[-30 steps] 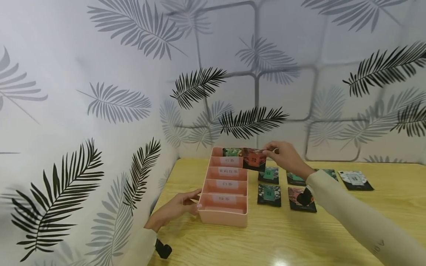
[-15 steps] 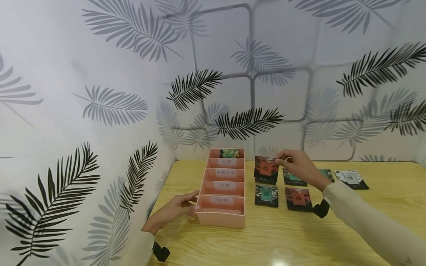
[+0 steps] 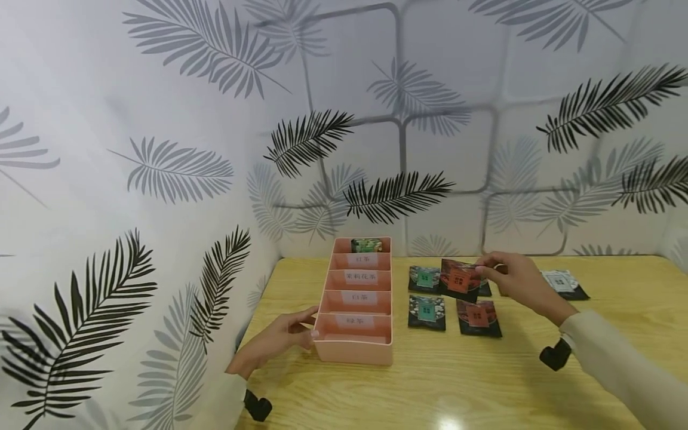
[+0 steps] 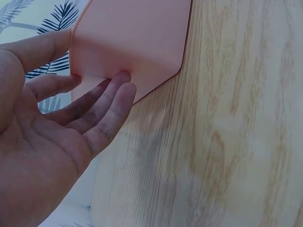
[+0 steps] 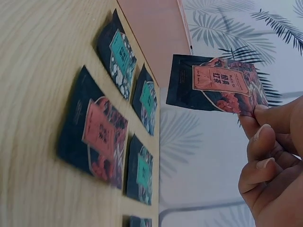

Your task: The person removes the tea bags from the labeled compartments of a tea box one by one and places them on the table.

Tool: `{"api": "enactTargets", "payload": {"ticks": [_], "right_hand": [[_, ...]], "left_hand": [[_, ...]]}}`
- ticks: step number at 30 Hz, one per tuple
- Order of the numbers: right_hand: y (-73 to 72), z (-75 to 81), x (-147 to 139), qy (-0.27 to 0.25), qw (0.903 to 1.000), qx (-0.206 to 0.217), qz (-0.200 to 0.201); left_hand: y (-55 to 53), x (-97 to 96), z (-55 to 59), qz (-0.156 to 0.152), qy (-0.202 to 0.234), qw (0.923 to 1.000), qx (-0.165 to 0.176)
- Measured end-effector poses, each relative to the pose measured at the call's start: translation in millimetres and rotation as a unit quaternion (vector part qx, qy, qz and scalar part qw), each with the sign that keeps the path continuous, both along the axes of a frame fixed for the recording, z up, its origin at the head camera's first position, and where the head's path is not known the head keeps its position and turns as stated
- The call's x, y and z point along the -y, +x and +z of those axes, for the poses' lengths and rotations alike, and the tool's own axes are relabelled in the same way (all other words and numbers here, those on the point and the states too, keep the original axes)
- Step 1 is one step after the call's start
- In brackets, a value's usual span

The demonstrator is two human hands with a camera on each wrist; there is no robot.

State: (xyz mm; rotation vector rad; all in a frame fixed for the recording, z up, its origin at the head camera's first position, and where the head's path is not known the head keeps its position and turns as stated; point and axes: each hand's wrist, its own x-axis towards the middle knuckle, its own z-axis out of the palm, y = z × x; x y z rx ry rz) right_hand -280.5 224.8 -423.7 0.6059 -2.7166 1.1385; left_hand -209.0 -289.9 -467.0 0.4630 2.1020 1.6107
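Note:
In the head view my right hand (image 3: 518, 283) pinches a dark-and-red black tea sachet (image 3: 459, 280) by its edge, above the other sachets. The right wrist view has this sachet (image 5: 215, 84) held up between thumb and finger, its red label facing the camera. My left hand (image 3: 279, 334) touches the near left corner of a pink divided box (image 3: 352, 352). In the left wrist view, the left hand's fingers (image 4: 106, 116) extend against the box's outer wall (image 4: 137, 38). A green-patterned sachet (image 3: 367, 245) stands in the box's farthest compartment.
Right of the box lie green-label sachets (image 3: 427, 312) and a red-label sachet (image 3: 479, 318). A white-and-black sachet (image 3: 564, 283) lies farther right, partly behind my hand. The box's dividers carry white labels (image 3: 355, 321). A leaf-patterned wall backs the wooden table (image 3: 424, 382).
My right hand has carried the red-label sachet rightward, from beside the box's far end to over the other sachets. My left hand stays at the box's corner.

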Motion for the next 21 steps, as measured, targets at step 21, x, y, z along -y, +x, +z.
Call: {"api": "enactTargets", "payload": {"ticks": [21], "right_hand": [[51.8, -25.2, -83, -0.02, 0.9923, 0.105, -0.063]], "left_hand": [[0.4, -2.5, -2.2, -0.006, 0.027, 0.9996, -0.004]]}}
